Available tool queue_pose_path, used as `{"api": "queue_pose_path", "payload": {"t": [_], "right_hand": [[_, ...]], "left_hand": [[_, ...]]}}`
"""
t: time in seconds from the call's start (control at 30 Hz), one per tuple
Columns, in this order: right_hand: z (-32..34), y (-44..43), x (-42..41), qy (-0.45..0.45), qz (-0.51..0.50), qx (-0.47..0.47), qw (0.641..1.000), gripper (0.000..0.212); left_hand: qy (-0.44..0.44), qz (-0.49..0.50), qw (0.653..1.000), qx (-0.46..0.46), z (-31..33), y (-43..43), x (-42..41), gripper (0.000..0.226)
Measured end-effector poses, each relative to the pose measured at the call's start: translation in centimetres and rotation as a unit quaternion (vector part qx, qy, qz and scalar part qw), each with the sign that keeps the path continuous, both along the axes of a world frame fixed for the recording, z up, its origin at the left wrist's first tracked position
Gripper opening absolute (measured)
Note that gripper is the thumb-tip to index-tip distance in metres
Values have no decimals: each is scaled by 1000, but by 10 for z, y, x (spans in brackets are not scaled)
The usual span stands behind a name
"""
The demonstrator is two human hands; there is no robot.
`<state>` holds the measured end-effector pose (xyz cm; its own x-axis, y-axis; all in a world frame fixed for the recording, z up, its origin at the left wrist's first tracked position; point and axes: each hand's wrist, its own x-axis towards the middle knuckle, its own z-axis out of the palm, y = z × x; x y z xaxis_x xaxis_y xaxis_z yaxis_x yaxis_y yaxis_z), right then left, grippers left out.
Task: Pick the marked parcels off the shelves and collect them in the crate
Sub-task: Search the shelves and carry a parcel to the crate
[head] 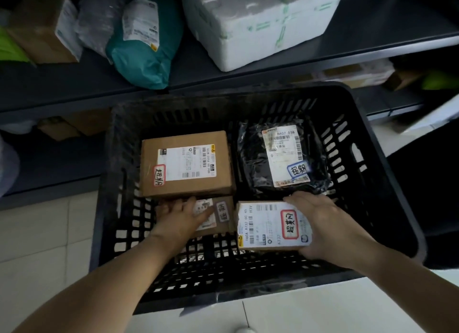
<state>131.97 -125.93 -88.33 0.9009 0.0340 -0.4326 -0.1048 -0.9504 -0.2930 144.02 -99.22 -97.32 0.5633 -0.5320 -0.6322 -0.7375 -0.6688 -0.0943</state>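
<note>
Grey shelves (74, 84) run behind, w/ stock on them: foam box (253, 27), teal bag (146, 52), brown box (42, 30), more on the lower tiers. No hand-written tag shows on any of these from this angle, so can't tell if more picks are due. Just in front sits the black crate (188, 106), 4 parcels inside, each w/ a hand-written sticker. At back left the big carton (186, 164) lies flat, red-edged tag up. At back right lies the black bag (283, 159), blue-edged tag on its label. At front right is the white-label box (270, 224), red-edged tag up, prob. not quite set down. The R hand (325, 223) grips it by its right side, thumb over the far edge, fingers round the near one. At front left the small carton (218, 216) sits just beside the big carton, partly hidden by the L hand (181, 218), which lies on top w/ fingers spread flat, not wrapped round it. Judged from this, collecting is well along, 4 in. Left to do: seat the front pair, let go, then check the shelves for other tagged items.
</note>
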Motion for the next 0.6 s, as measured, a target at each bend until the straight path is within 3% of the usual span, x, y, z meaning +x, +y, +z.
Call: {"api": "queue_pose_path", "payload": {"t": [0.3, 0.5, 0.6], "right_hand": [[7, -4, -8, -10, -3, 5, 1000, 100], [9, 1, -1, -21, 13, -6, 1000, 99], [12, 13, 6, -16, 19, -2, 1000, 100]], "left_hand": [[-98, -83, 992, 2, 6, 16, 6, 90], [-151, -42, 982, -108, -10, 29, 13, 93], [-117, -33, 990, -74, 2, 24, 15, 85]]}}
